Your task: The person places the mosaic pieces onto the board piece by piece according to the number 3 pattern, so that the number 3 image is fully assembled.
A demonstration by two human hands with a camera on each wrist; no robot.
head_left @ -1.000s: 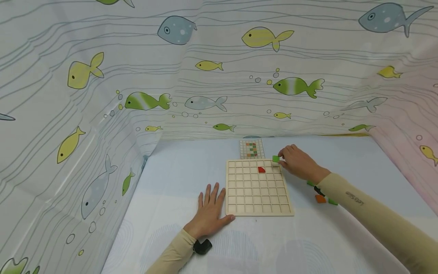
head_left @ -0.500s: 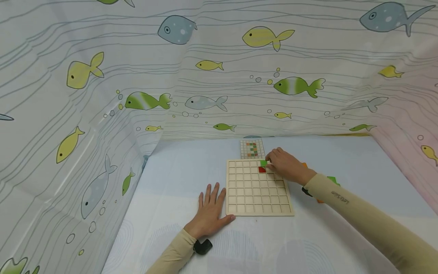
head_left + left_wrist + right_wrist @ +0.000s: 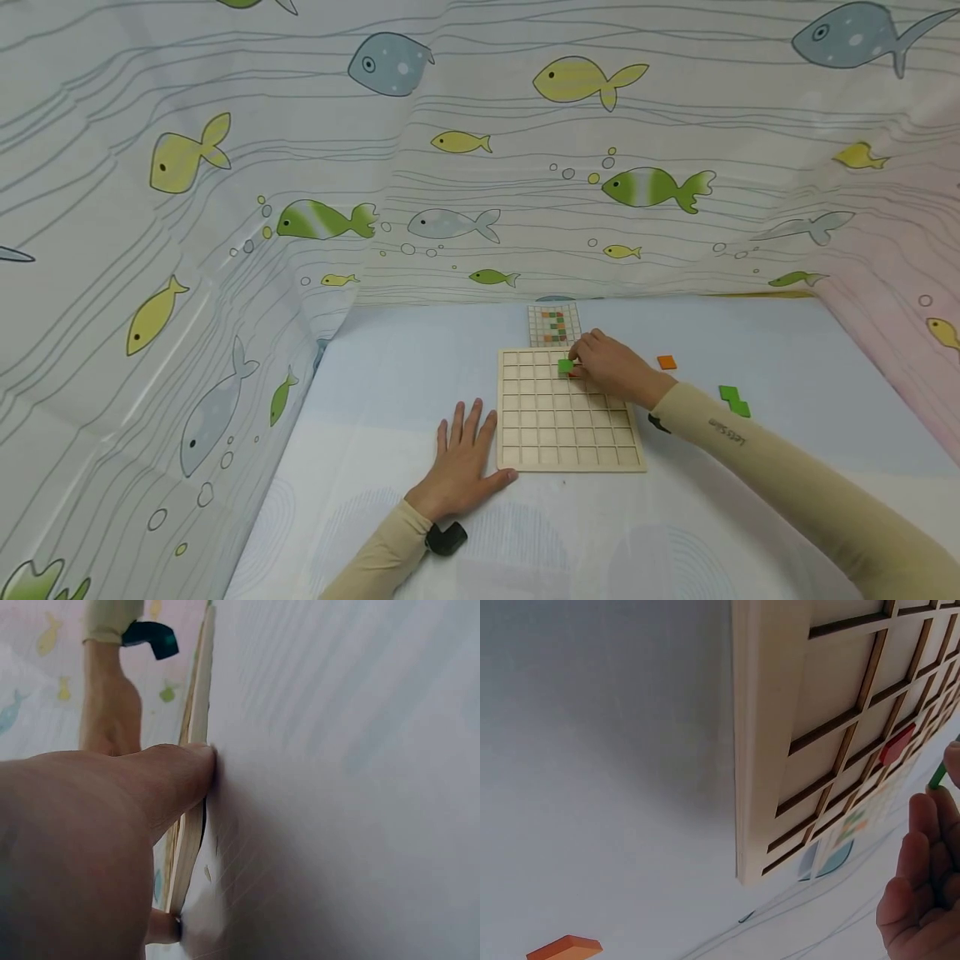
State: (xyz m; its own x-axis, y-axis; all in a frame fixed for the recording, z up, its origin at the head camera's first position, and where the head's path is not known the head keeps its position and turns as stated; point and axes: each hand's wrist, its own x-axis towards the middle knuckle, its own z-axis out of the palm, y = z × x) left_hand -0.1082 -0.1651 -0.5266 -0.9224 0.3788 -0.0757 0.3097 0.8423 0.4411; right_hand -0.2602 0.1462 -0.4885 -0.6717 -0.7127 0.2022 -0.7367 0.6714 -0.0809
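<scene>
Right hand [image 3: 611, 367] has a green tile [image 3: 566, 367] pinched between thumb and fingertips, and the tile's up above the wooden grid board [image 3: 555, 425], not sitting in any compartment. From the head camera it's over the far part of the grid. The right wrist camera shows a bit of a gap between tile and board, though only a sliver of the green edge pokes out of the grip.

There's also a red tile [image 3: 897, 745] on the grid, toward the far side. From above it's mostly covered by the green one and the fingers, but the right wrist view gets it better.

Left hand [image 3: 461, 462] is palm down on the tabletop [image 3: 390, 375], fingers spread and holding nothing, right at the board's near left corner. Thumb's against the near edge, with the index finger by the left side.

Just past the far edge of the board lies a pattern card [image 3: 553, 325], a printed grid with green, orange and red squares. Off to the right are an orange tile [image 3: 667, 362] and, a bit closer to the person, two loose green tiles [image 3: 728, 392] right up against each other. Fish-print sheeting [image 3: 450, 183] hangs behind it all.
</scene>
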